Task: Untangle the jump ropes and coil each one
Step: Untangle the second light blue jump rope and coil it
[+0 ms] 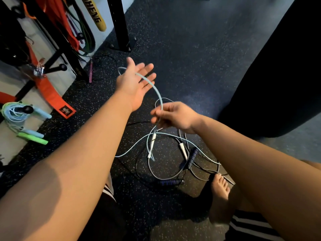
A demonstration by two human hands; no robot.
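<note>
Where the speckled floor [191, 49] runs toward the far side, bare rubber shows between a black rack post [119, 23] bolted down at the far left and a dark punching bag [269, 66] that closes off the right side. Along the floor's left edge, beside a pale ledge, lie an orange band [52, 94] and a pink-handled rope [90, 72]. On the ledge sits a finished bundle of coiled ropes [17, 115] with blue and green handles, well apart from the work.

The tangle lies near the middle of the floor, close to the person's bare foot [220, 188]. A black rope [139, 173] with dark foam handles [192, 157] loops through it, and two white handles [183, 150] lie among the strands.

From there a light blue rope [154, 86] rises in an arc between both hands. The left hand [135, 82] is raised above the floor, palm up and spread wide with straight fingers, and the rope lies draped across them without being gripped. The right hand [173, 117] is lower and nearer, directly over the tangle, with curled fingers pinching the same rope where it drops to the floor.
</note>
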